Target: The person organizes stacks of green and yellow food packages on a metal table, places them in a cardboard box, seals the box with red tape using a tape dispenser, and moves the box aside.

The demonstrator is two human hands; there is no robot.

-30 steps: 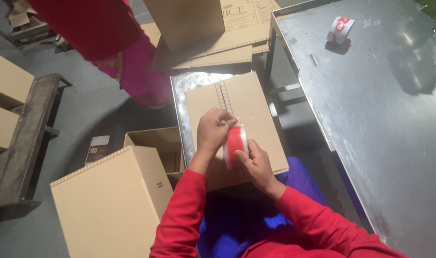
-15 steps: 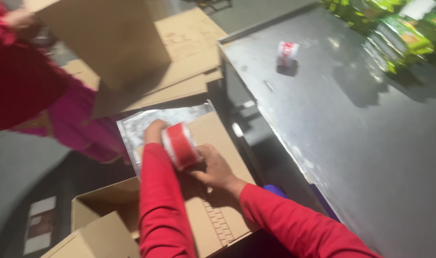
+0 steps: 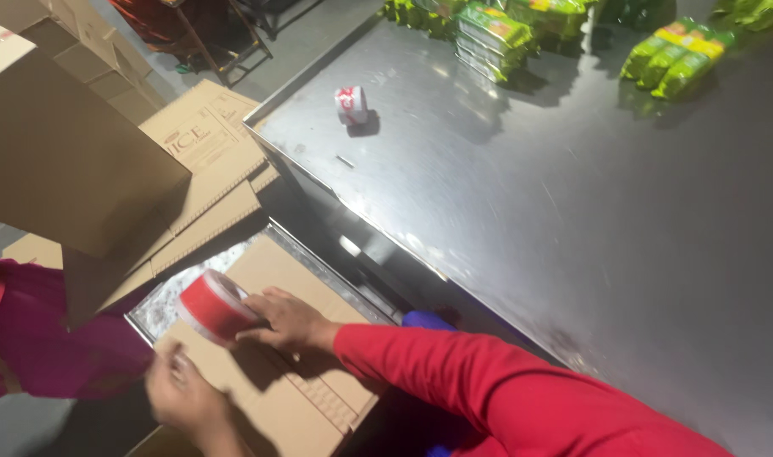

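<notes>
A large grey steel table [image 3: 572, 220] fills the right side. Just beside its near edge lies a flat brown cardboard box [image 3: 276, 389]. On the box, the right hand [image 3: 289, 322] curls its fingers [image 3: 264, 315] round a red roll of packing tape [image 3: 214, 306], which stands on edge. The left hand [image 3: 183, 398], blurred, lies open and flat on the cardboard, near the roll.

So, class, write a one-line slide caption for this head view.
Right hand presses a red tape roll onto a brown cardboard box beside a steel table; left hand steadies it.
</notes>
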